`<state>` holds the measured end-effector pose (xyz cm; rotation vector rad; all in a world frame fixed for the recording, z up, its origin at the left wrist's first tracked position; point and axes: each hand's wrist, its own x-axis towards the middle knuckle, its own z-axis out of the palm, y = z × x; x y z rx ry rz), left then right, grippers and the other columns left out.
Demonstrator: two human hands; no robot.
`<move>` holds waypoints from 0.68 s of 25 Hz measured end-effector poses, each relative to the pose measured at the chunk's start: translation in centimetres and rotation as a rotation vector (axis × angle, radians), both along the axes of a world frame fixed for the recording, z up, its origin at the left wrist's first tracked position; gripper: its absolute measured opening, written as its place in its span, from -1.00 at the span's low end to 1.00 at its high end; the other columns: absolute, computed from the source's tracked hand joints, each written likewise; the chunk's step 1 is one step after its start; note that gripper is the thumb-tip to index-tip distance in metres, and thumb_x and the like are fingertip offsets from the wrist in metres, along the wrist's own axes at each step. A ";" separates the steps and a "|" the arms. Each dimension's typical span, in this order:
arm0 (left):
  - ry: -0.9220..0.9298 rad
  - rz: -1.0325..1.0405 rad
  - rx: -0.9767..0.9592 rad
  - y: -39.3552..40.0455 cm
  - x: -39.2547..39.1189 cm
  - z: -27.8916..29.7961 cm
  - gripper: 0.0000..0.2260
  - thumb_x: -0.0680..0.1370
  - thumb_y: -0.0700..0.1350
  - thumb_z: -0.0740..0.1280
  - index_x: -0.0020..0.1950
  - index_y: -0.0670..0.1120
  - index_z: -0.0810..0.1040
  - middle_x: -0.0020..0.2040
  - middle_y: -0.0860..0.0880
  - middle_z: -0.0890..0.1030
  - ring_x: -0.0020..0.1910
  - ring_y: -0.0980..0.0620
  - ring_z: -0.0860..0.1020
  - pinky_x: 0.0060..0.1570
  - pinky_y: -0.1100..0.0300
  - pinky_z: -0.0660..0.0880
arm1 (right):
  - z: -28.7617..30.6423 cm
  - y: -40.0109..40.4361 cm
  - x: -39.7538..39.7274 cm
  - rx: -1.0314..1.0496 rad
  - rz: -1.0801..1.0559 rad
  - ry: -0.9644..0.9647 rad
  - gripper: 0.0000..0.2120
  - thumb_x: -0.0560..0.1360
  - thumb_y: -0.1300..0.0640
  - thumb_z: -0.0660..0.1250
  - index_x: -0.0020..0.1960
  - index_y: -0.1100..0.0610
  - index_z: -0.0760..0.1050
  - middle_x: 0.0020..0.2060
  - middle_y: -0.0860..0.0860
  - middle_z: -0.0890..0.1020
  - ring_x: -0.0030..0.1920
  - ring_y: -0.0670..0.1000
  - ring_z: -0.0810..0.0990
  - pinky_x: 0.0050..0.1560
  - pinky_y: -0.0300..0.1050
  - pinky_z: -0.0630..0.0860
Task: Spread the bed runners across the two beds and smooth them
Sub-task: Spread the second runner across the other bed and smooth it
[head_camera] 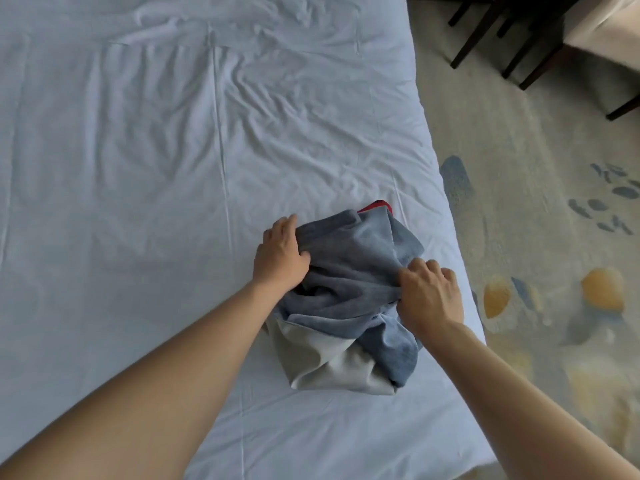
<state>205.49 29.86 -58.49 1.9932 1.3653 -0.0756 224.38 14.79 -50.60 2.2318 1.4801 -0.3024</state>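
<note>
A bunched bed runner (pixel 349 271), grey-blue plush with a pale grey lining and a bit of red at its far edge, lies in a heap near the right side of a bed with a creased white sheet (pixel 156 174). My left hand (pixel 278 254) grips the heap's left edge, fingers curled over the fabric. On the heap's right side, my right hand (pixel 429 294) pinches a fold. Both forearms reach in from the bottom of the view. Only one bed is in view.
The bed's right edge runs diagonally from top centre to bottom right. Beyond it is a patterned carpet (pixel 554 237) with blue and orange marks. Dark wooden chair legs (pixel 491 32) and a pale upholstered piece (pixel 609 29) stand at the top right.
</note>
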 end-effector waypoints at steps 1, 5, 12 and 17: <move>-0.013 -0.008 -0.022 0.5 0.8 -0.5 -0.54 0.56 -0.08 0.29 0.45 -0.06 0.35 0.38 -0.12 0.44 0.33 -0.19 0.41 0.22 -0.06 0.44 | 0.3 0.5 0.1 -0.054 -0.006 0.010 -0.77 0.47 0.16 0.28 0.11 0.05 0.55 0.12 0.02 0.52 0.18 0.11 0.46 0.25 0.02 0.38; -0.188 -0.128 0.131 0.7 4.3 1.0 -0.96 0.49 -0.17 0.27 -0.14 -0.07 0.50 -0.19 -0.10 0.61 -0.16 -0.20 0.56 -0.20 0.07 0.40 | 2.6 4.2 -0.2 0.155 -0.118 0.345 -0.55 0.39 0.20 0.28 0.28 0.02 0.50 0.28 0.00 0.51 0.31 0.11 0.43 0.34 0.02 0.34; -0.386 -0.313 0.196 2.4 2.9 1.8 -0.88 0.47 -0.10 0.32 -0.04 -0.05 0.60 -0.23 -0.01 0.61 -0.23 -0.06 0.52 -0.16 0.07 0.46 | 0.3 10.4 -2.6 0.187 0.054 0.257 -0.72 0.45 0.21 0.24 0.15 0.08 0.50 -0.04 -0.01 0.66 0.24 0.09 0.49 0.56 0.09 0.05; -0.232 -0.389 0.102 3.8 1.4 -1.7 -0.86 0.45 -0.16 0.31 -0.04 0.01 0.60 -0.11 0.06 0.63 -0.06 -0.04 0.51 0.02 0.15 0.35 | 0.0 7.4 -0.6 0.019 -0.038 0.058 -0.83 0.42 0.19 0.24 -0.02 0.05 0.52 -0.15 -0.03 0.61 0.23 0.10 0.47 0.57 0.22 -0.17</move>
